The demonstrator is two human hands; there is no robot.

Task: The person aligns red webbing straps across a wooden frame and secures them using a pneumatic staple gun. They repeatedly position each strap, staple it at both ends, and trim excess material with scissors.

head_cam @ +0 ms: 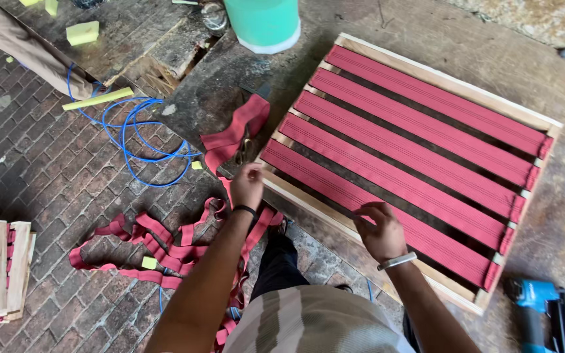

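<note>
Five red straps [400,140] span one wooden frame [449,85]; both hands [246,185] pinch strap.

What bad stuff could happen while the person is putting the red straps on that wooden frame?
The loose red webbing lies tangled on the brick floor by the person's legs, next to a coiled blue hose, so a foot might catch. The left hand works near scissors, which might nick a finger. The right hand presses on the rough wooden frame; splinters seem possible.
</note>
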